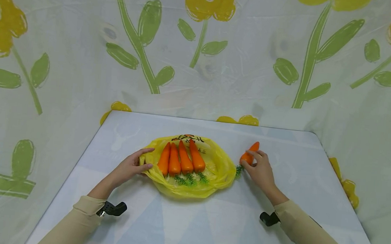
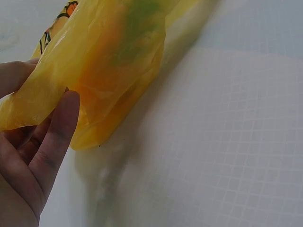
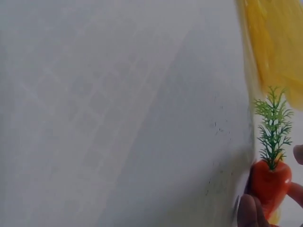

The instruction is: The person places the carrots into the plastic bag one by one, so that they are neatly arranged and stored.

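Note:
A yellow plastic bag (image 1: 220,171) with dark print on its far side lies spread on the table. Several orange carrots (image 1: 185,160) lie side by side on it, tips away from me and green tops towards me. At the bag's left edge my left hand (image 1: 132,166) holds the thin plastic (image 2: 28,101) between thumb and fingers. Just right of the bag, my right hand (image 1: 261,172) pinches another carrot (image 1: 255,146) near its thick end. That carrot's leafy green top (image 3: 273,124) points towards the bag, close to its rim.
The pale table (image 1: 188,231) has light blue triangles, and its far edge meets a hanging sheet (image 1: 246,84) with yellow flowers. Sheeting also hangs at both sides. A black band (image 1: 114,209) sits on the left wrist, and another black device (image 1: 269,219) on the right.

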Motion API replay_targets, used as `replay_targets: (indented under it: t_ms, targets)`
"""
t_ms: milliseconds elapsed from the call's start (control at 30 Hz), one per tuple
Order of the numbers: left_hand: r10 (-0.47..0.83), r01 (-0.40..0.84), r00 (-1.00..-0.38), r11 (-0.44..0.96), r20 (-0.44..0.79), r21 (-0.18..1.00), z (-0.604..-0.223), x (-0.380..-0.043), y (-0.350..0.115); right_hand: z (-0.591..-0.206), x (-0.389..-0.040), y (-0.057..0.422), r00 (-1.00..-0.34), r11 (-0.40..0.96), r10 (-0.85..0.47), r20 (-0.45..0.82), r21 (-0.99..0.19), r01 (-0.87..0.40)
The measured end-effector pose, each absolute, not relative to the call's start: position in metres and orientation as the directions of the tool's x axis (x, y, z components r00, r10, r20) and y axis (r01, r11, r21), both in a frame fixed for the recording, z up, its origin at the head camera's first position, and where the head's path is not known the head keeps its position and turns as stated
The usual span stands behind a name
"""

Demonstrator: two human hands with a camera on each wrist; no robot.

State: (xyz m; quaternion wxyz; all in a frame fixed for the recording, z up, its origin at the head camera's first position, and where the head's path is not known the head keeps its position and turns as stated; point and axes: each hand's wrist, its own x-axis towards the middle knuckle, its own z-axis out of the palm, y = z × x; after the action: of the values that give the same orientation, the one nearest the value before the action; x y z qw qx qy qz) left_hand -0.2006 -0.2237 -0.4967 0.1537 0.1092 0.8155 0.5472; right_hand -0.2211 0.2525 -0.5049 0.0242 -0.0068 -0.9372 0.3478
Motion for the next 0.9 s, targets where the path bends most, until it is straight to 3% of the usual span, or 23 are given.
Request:
replay_targets:
  t_ms: [333, 900]
  targets:
    - [0.336, -0.001, -0.931, 0.379, -0.139, 0.925, -0.496, -0.200, -0.223, -0.511, -0.228, 0.248, -0.999, 0.766, 0.039, 0.023, -0.642, 0.015]
    - [0.337, -0.006, -0.931, 0.371, -0.141, 0.929, -0.497, -0.200, -0.224, -0.512, -0.204, 0.266, -0.998, 0.758, 0.039, 0.044, -0.652, 0.001]
